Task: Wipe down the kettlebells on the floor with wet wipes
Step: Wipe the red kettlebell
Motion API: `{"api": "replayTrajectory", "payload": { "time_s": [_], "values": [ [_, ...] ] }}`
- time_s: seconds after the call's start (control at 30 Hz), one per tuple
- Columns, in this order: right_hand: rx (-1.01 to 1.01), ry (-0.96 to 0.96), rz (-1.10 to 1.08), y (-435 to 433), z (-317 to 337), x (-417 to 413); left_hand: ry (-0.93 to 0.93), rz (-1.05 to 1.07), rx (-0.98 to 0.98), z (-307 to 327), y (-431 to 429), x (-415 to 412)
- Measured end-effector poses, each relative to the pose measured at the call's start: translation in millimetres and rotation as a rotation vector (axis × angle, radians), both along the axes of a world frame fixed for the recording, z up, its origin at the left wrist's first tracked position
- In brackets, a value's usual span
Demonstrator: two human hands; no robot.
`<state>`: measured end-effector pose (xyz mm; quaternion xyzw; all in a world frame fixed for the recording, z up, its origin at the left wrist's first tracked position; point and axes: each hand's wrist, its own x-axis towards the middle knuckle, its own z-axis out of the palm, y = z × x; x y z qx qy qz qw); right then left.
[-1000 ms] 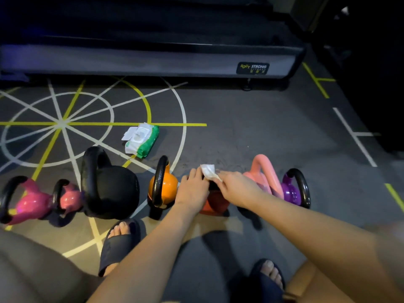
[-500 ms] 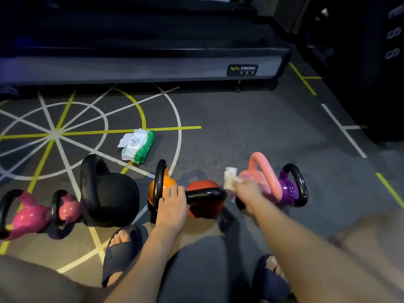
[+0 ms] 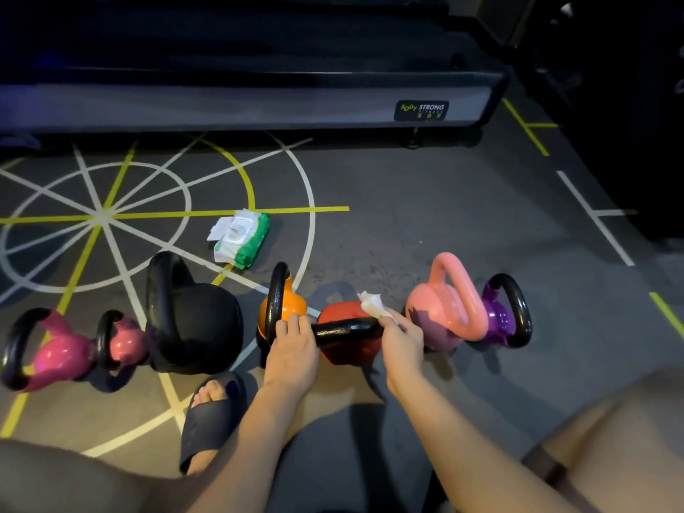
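A row of kettlebells stands on the grey gym floor. In the middle is a red kettlebell (image 3: 342,348) with a black handle. My left hand (image 3: 294,348) grips the left end of that handle. My right hand (image 3: 403,340) pinches a crumpled white wet wipe (image 3: 375,305) against the handle's right end. An orange kettlebell (image 3: 287,307) stands just left of the red one, and a light pink kettlebell (image 3: 444,312) just right of it. Beyond the pink one is a purple kettlebell (image 3: 505,316).
A large black kettlebell (image 3: 196,327) and two magenta kettlebells (image 3: 59,351) (image 3: 122,344) fill the row's left side. A green pack of wet wipes (image 3: 242,238) lies open on the floor behind. A treadmill base (image 3: 259,101) runs along the back. My sandalled left foot (image 3: 213,409) is near the row.
My right hand came back left from the pink kettlebell's side to the right end of the red kettlebell's handle, carrying the wipe. My left hand stayed at the handle's left end.
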<state>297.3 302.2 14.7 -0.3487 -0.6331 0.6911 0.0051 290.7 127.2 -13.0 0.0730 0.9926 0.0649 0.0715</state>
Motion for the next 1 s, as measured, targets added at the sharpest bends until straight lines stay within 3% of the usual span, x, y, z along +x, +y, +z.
{"api": "replayTrajectory", "payload": {
  "time_s": [0.07,0.17,0.27,0.37,0.47,0.6,0.67,0.83,1.0],
  "values": [
    [-0.033,-0.083,-0.073,10.7,-7.0,-1.4,-0.018,0.006,0.005,2.5,3.6,-0.3],
    [-0.244,-0.212,-0.169,25.6,-12.5,-4.7,-0.020,0.013,0.047,9.7,10.7,-2.2],
    [-0.162,-0.248,-0.221,21.6,-17.0,-5.9,-0.018,0.000,0.089,16.1,17.3,-8.0],
    [-0.094,-0.147,-0.313,6.7,-10.1,-6.5,-0.013,0.006,0.122,18.3,21.8,-15.8],
    [-0.109,-0.106,-0.255,12.0,-12.3,-8.4,-0.036,0.024,0.148,21.0,26.3,-22.9],
    [-0.273,-0.230,-0.204,24.2,-27.1,-9.3,-0.053,0.016,0.143,23.0,31.0,-24.9],
    [-0.231,-0.280,-0.213,22.1,-32.6,-14.6,-0.050,0.027,0.145,24.1,34.4,-24.3],
    [0.125,-0.195,-0.268,9.1,-5.1,-22.8,-0.044,0.062,0.161,26.5,42.1,-31.6],
    [0.173,0.012,-0.175,38.3,38.5,-37.9,-0.058,0.032,0.184,28.5,54.3,-55.3]
  ]
}}
